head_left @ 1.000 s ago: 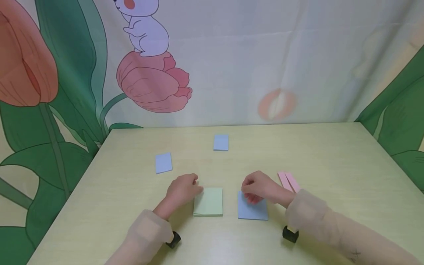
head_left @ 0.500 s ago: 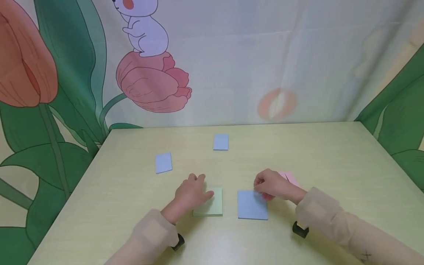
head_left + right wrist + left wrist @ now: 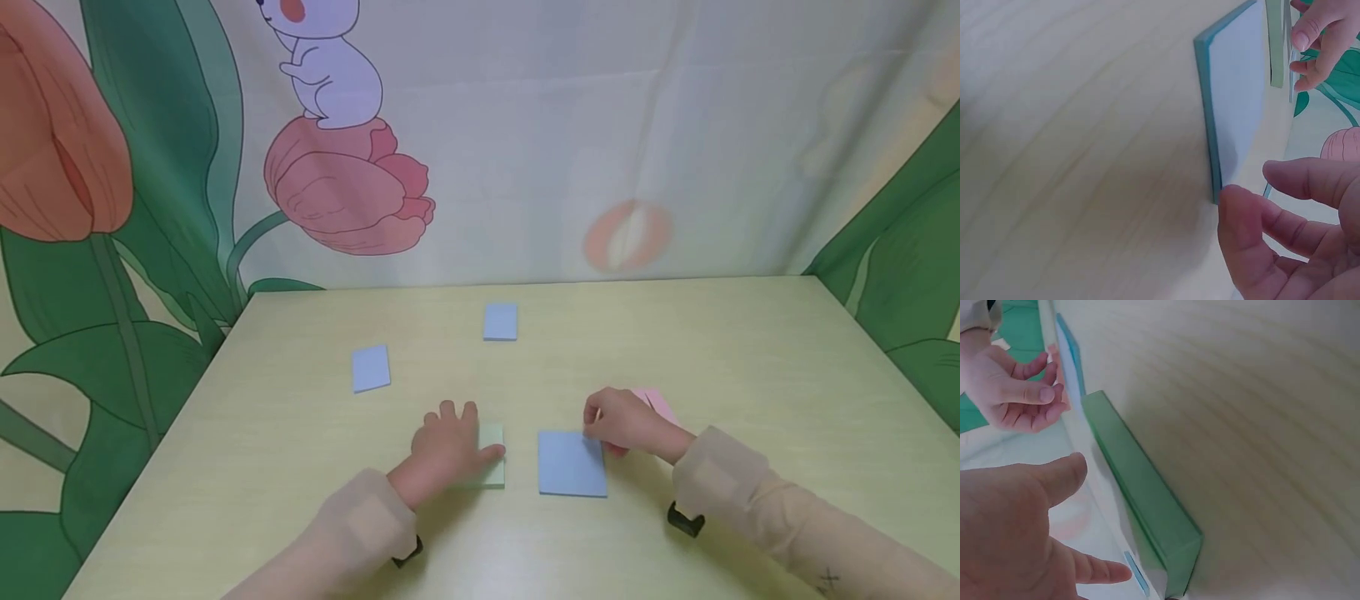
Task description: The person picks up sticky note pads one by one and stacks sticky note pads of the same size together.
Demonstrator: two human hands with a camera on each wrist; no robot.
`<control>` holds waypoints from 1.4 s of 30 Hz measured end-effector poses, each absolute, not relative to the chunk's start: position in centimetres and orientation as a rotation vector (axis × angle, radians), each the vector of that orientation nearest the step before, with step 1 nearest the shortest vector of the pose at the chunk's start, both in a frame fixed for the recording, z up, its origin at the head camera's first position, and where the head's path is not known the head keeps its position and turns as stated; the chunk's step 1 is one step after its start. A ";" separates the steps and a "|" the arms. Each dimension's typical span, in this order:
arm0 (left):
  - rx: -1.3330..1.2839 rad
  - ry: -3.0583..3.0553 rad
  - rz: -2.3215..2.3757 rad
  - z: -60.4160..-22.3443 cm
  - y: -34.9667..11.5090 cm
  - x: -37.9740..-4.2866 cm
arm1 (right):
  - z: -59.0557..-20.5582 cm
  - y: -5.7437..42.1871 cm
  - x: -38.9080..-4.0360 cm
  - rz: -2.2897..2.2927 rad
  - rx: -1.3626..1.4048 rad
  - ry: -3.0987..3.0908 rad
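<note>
A square green sticky-note pad (image 3: 492,471) lies near the middle of the table, partly covered by my left hand (image 3: 447,450). That hand's fingers are spread over the pad; the left wrist view shows the thumb apart from the thick green stack (image 3: 1141,481). To the right is a flat square blue sticky-note pad (image 3: 566,468). My right hand (image 3: 633,421) is at its far right corner with loosely bent fingers. In the right wrist view the thumb and forefinger are apart, nothing between them, and a fingertip is by the corner of the blue pad (image 3: 1235,87).
Two smaller blue pads lie farther back, one left (image 3: 371,368) and one near the far edge (image 3: 500,322). Pink strips (image 3: 658,406) lie behind my right hand, partly hidden by it. A printed curtain (image 3: 525,150) hangs behind the table (image 3: 750,358).
My left hand has moved right over the green pad and spread its fingers. My right hand has shifted right, from above the blue pad to its corner. The pads have stayed put.
</note>
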State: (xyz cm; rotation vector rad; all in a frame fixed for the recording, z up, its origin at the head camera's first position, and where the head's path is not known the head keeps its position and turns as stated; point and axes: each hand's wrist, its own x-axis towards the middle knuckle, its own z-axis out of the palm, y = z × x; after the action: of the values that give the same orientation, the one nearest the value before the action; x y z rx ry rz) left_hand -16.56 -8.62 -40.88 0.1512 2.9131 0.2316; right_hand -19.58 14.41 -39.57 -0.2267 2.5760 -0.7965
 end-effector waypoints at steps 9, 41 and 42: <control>0.164 2.912 0.139 -40.9 -8.3 -16.3 | -40.2 14.5 -19.8 -0.760 -0.210 2.572; 0.174 2.926 0.141 -40.4 -7.4 -16.6 | -41.2 14.4 -20.5 -0.750 -0.208 2.575; 0.167 2.928 0.134 -40.4 -7.3 -16.6 | -41.2 14.4 -20.5 -0.751 -0.209 2.578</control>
State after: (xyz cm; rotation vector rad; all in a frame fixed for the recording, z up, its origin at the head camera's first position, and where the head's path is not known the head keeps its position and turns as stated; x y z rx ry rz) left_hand -16.59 -7.33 -40.41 0.1668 2.9280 0.1341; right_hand -20.47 14.37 -41.22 -0.2089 2.5784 -0.7508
